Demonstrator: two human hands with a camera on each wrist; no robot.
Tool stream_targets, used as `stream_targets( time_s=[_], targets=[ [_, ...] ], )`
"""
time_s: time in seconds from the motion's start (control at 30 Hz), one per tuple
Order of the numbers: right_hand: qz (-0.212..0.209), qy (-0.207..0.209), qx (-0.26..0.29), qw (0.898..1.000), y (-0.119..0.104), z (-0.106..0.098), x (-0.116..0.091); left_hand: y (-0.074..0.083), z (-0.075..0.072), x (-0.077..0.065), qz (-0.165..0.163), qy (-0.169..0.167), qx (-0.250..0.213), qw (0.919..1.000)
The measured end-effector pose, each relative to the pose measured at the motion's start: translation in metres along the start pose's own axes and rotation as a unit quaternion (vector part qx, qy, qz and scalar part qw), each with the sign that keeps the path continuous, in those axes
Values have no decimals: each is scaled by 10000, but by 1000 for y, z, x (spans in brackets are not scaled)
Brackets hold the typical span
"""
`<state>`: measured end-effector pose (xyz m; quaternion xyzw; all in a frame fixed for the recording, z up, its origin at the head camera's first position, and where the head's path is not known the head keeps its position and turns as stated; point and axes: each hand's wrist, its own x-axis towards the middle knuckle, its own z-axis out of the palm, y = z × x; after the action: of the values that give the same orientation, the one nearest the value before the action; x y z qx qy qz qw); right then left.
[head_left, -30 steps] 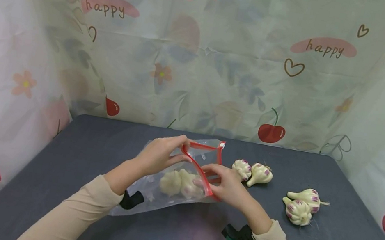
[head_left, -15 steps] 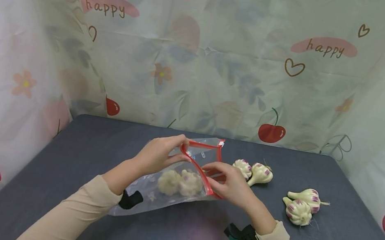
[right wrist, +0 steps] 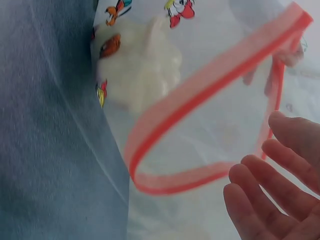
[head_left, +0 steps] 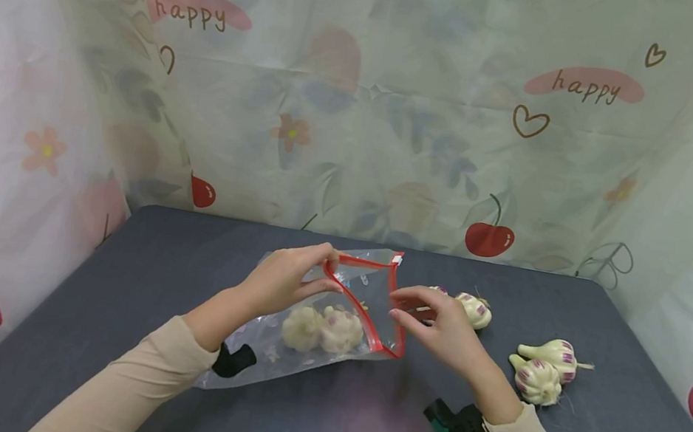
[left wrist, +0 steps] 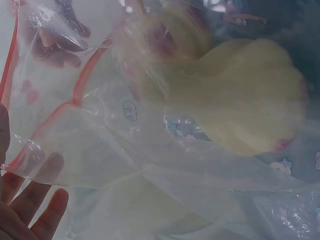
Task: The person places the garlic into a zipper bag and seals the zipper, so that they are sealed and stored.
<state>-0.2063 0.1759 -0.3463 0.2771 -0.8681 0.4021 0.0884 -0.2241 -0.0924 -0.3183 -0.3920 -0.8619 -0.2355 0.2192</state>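
A clear zip bag [head_left: 291, 363] with a red zip edge lies slanted at the middle of the table, its mouth gaping toward the right. My left hand [head_left: 291, 279] pinches the red edge [right wrist: 200, 96] at the upper left of the mouth. Inside the bag rest two garlic bulbs, a paler one [head_left: 302, 329] and a purple-tinged one [head_left: 341, 331]; a bulb [left wrist: 250, 100] shows large through the plastic in the left wrist view. Just right of the mouth is my right hand [head_left: 447, 329], fingers relaxed and apart, holding nothing.
Behind the right hand are two garlic bulbs [head_left: 473, 311], one mostly covered by it. Farther right another pair touch, one bulb [head_left: 557, 356] behind the other [head_left: 537, 382]. A dark cloth covers the table [head_left: 193, 253]; a printed curtain [head_left: 362, 158] stands behind and at both sides.
My right hand has drawn back to the right out of the bag's mouth, leaving a garlic bulb inside. The left hand keeps its grip on the edge.
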Motion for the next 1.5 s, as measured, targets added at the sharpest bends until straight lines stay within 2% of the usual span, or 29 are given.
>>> stream_targets(
  time_s=[0.53, 1.1, 1.5],
  targets=[
    [406, 493, -316, 9975, 15, -21, -5, -1, 1, -1, -52, -31, -10, 10000],
    [847, 753, -366, 9929, 45, -23, -5, -2, 1, -2, 12, 30, 33, 10000],
    [1448, 973, -356, 9840, 60, -21, -4, -2, 1, -2, 43, 112, 17, 9999]
  ],
)
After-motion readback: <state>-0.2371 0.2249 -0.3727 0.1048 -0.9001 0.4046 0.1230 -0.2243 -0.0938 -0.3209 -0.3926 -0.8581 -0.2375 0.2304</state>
